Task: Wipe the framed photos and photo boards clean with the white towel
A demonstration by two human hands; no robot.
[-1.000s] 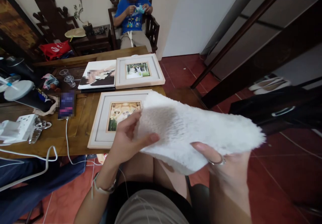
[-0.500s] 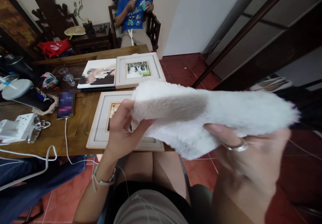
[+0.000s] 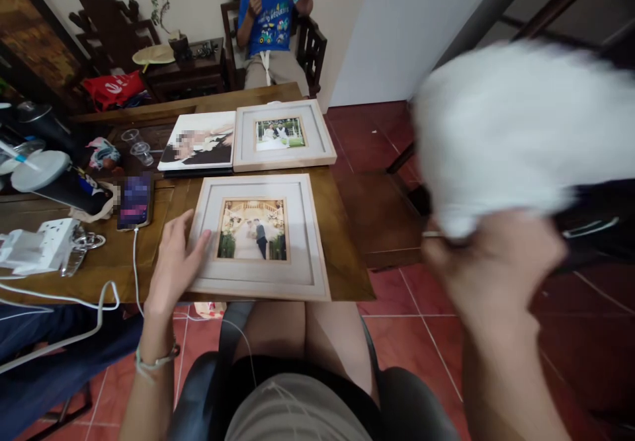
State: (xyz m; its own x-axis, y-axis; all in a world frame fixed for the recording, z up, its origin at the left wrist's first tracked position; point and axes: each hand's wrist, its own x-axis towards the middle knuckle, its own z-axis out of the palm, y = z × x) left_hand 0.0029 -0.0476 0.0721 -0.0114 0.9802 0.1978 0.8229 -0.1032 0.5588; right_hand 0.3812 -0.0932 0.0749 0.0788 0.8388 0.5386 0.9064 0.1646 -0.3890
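My right hand (image 3: 491, 269) is raised at the right, off the table, closed around a fluffy white cloth (image 3: 506, 130). Motion blurs both the cloth and the fingers. A light wooden picture frame (image 3: 317, 256) with a wedding photo lies flat at the table's front edge. My left hand (image 3: 176, 256) rests at the left side of this frame, fingers apart, holding nothing. Behind lies a second framed photo (image 3: 282, 130), and left of it a white album-like board (image 3: 203, 140) with a partly blurred picture.
On the wooden table (image 3: 354, 256) stand a lidded black tumbler (image 3: 59, 176), a phone (image 3: 135, 203) on a white cable, a white power strip (image 3: 44, 242) and small clear cups (image 3: 141, 153). A person in a blue shirt (image 3: 272, 24) sits beyond the table.
My left hand has let go of the white cloth and moved down left to the picture frame's side. My right hand has swung the cloth up and right, uncovering the front photo.
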